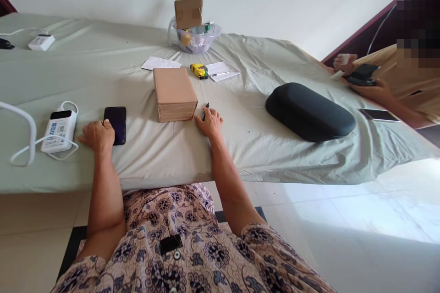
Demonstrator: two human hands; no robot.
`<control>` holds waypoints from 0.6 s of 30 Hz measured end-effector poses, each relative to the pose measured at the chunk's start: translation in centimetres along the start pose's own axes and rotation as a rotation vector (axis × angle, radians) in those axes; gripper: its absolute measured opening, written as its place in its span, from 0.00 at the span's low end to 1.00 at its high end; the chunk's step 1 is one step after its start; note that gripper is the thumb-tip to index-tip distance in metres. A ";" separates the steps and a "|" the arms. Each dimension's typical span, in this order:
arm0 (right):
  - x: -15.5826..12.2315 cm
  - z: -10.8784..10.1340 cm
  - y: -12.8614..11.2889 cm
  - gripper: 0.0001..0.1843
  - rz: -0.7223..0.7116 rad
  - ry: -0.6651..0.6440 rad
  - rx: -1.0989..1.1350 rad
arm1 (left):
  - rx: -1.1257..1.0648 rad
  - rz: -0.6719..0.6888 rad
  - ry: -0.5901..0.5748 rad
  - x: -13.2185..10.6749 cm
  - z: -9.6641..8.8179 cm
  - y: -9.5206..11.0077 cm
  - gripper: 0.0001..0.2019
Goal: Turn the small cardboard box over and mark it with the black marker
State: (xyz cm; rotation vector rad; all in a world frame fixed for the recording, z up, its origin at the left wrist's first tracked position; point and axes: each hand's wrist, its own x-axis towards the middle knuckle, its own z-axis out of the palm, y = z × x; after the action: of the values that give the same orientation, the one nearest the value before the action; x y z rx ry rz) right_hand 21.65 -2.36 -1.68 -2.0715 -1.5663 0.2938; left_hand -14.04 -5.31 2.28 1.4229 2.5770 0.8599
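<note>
My right hand (210, 122) rests on the cloth-covered table with a small black pen (206, 111) gripped between thumb and fingers. Just left of that hand stands a closed brown cardboard box (176, 89). My left hand (99, 135) lies palm down on the cloth, fingers loosely bent and apart, holding nothing. Its thumb is at the left edge of a dark-screened phone (119, 126). Beyond the box are a yellow tape measure (198, 70), a white paper (225, 71) with a thin pen on it, and another paper (161, 63).
A white power bank (60, 130) with a looped cable lies at left. At the back, a clear plastic basket (197, 43) holds several items and a small box (189, 9). A black case (309, 112) lies right; beside it, another person holds a dark object (363, 74).
</note>
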 end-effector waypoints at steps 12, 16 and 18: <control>1.2 1.1 0.1 0.23 -0.148 0.548 0.516 | -0.080 -0.020 -0.145 0.6 0.0 -0.5 0.09; 0.2 0.9 -1.1 0.22 -0.196 0.523 0.586 | -0.123 -0.031 -0.193 0.4 0.4 -0.1 0.10; -0.2 0.7 -1.7 0.22 -0.210 0.492 0.619 | -0.184 -0.023 -0.227 0.3 0.6 0.0 0.10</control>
State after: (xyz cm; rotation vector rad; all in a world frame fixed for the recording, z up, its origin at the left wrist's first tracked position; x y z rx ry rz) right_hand 19.86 -2.04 -1.44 -1.3579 -1.1822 0.1468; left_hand -14.06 -4.79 1.86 1.3511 2.2805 0.8519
